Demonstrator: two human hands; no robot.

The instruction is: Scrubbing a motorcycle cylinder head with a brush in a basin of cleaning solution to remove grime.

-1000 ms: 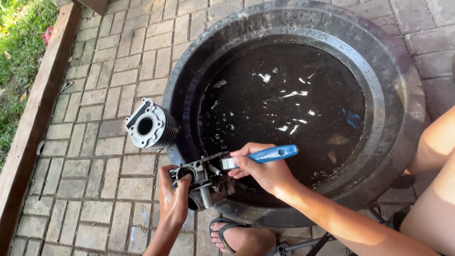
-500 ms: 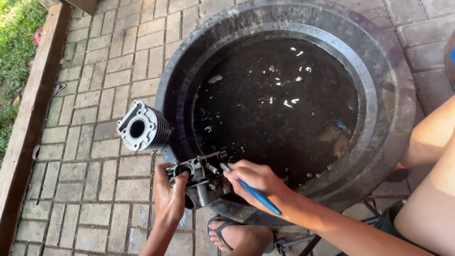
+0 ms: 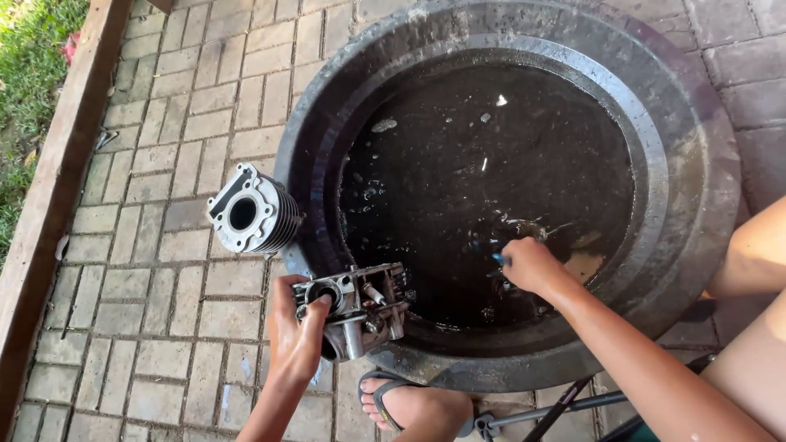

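Note:
My left hand grips a small metal engine part with ports and stubs, held over the near rim of a large black round basin. My right hand reaches down into the dark liquid in the basin, closed around a blue-handled brush, of which only a blue tip shows by my fingers. A grey finned engine cylinder lies on the brick paving just left of the basin.
Brick paving runs to the left, bordered by a wooden beam and grass. My foot in a sandal rests below the basin. My bare legs are at the right, with a dark metal frame near them.
My right hand has left the engine part and moved right, down into the liquid, taking the blue brush with it. My left hand keeps holding the part.

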